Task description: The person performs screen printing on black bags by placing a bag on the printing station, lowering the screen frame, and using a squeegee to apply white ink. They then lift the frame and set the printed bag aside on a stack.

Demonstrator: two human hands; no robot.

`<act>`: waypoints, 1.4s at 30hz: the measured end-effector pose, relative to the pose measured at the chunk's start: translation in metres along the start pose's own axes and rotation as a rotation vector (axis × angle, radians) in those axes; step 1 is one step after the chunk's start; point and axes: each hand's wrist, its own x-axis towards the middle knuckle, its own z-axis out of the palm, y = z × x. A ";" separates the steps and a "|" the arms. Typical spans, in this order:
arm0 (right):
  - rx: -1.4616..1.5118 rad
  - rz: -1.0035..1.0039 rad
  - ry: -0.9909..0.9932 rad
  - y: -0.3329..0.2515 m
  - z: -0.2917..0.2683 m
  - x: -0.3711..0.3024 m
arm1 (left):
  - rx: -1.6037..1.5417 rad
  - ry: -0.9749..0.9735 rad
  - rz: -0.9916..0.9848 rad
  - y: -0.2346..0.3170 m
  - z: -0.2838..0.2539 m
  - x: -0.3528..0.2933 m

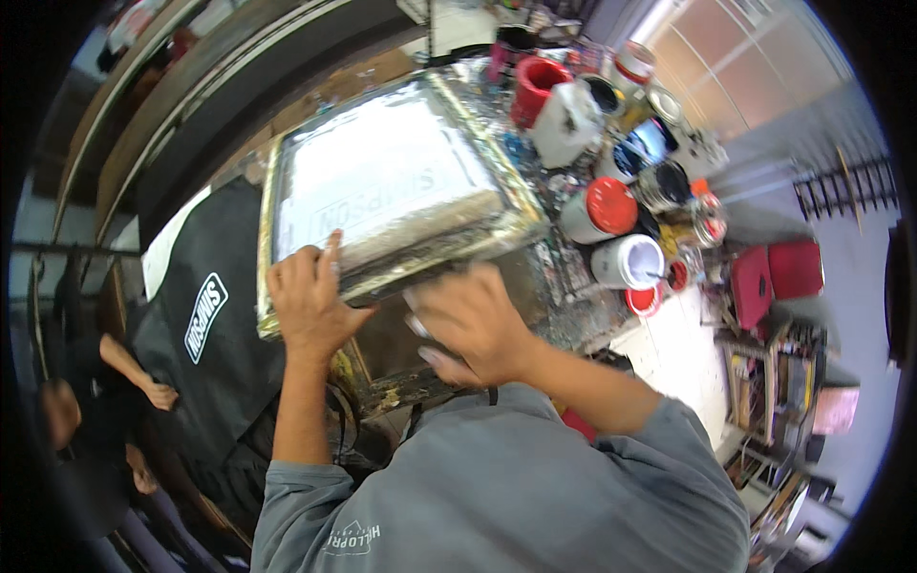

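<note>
A screen-printing frame (pixel 270 224) lies tilted on the paint-stained bench, its mesh pale and glaring, with lettering showing through. White ink streaks cross the mesh, and a strip of brownish tape runs along its near side. My left hand (pixel 310 301) rests on the frame's near left corner, index finger stretched onto the mesh and thumb spread out to the side. Just off the near edge, my right hand (pixel 473 323) is smeared by motion. Its fingers look curled, but whether they hold anything cannot be made out.
Black fabric (pixel 205 286) with a white printed label hangs left of the frame. Another person's hand (pixel 160 395) is beside it. Ink tubs, a red-lidded bucket (pixel 611 205), a white jug (pixel 567 124) and an open white bucket (pixel 628 262) crowd the bench's right side. Red chairs (pixel 795 268) stand farther right.
</note>
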 end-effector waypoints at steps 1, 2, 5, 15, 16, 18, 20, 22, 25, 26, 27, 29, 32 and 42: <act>0.197 0.199 -0.141 0.002 0.014 -0.026 | -0.024 -0.006 -0.006 0.000 0.003 0.001; 0.394 0.398 -0.294 0.017 0.037 -0.055 | -0.046 -0.021 -0.022 0.001 0.000 0.001; 0.558 0.757 -0.130 0.125 0.179 -0.170 | -0.030 -0.028 -0.051 -0.003 0.006 -0.007; 0.733 1.211 -0.060 0.162 0.199 -0.096 | 0.111 0.029 -0.004 -0.007 0.038 -0.034; 0.733 1.219 -0.062 0.160 0.196 -0.096 | 0.109 0.030 -0.005 -0.007 0.041 -0.036; 0.731 1.241 -0.065 0.157 0.193 -0.098 | 0.103 0.033 0.000 -0.007 0.045 -0.038; 0.731 1.252 -0.076 0.156 0.191 -0.098 | 0.104 0.026 -0.012 -0.007 0.048 -0.041; 0.727 1.264 -0.085 0.156 0.190 -0.100 | 0.102 0.020 -0.017 -0.007 0.048 -0.041; 0.729 1.285 -0.089 0.154 0.187 -0.103 | 0.106 0.011 -0.016 -0.008 0.047 -0.040; 0.727 1.287 -0.088 0.154 0.187 -0.103 | 0.115 0.008 -0.015 -0.008 0.047 -0.040; 0.725 1.289 -0.094 0.153 0.187 -0.104 | 0.124 0.004 -0.014 -0.008 0.047 -0.040; 0.727 1.296 -0.094 0.153 0.186 -0.103 | 0.116 0.010 -0.019 -0.007 0.046 -0.039; 0.723 1.300 -0.094 0.152 0.185 -0.103 | 0.113 0.015 -0.024 -0.007 0.046 -0.038; 0.718 1.318 -0.095 0.152 0.185 -0.102 | 0.109 -0.006 0.011 -0.011 0.047 -0.041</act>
